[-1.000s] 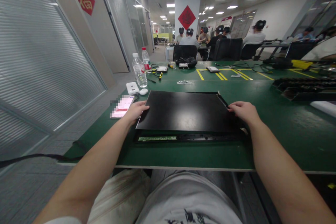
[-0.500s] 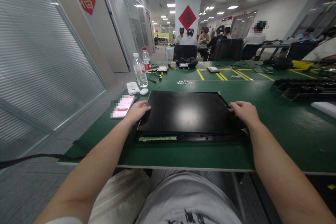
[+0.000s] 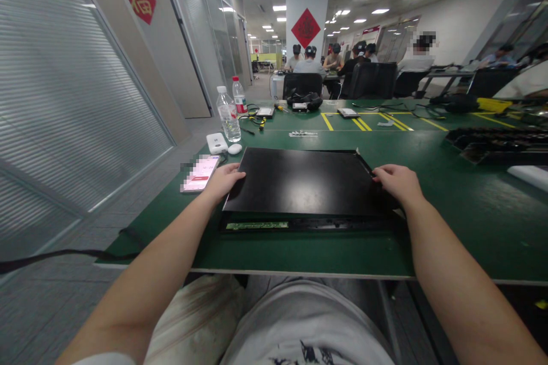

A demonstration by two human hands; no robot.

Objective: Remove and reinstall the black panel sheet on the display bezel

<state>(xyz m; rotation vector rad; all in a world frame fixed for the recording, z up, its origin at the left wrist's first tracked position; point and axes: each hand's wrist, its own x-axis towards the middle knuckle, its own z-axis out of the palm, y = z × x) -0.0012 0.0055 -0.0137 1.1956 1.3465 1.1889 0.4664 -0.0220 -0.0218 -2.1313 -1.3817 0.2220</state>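
Observation:
A flat black panel (image 3: 299,182) lies on the green table (image 3: 471,222) in front of me, above a black frame with a green circuit strip (image 3: 256,226) along its near edge. My left hand (image 3: 222,179) grips the panel's left edge, thumb on top. My right hand (image 3: 396,181) holds the panel's right edge, fingers curled over it.
A phone (image 3: 200,173) lies just left of my left hand. Behind it are a white charger (image 3: 216,142), a white mouse (image 3: 234,149) and two water bottles (image 3: 228,114). Black trays (image 3: 496,144) sit at the right. Several people sit at tables farther back.
The panel's far edge has sunk slightly, so it lies flatter on the frame. Both hands stay on its edges.

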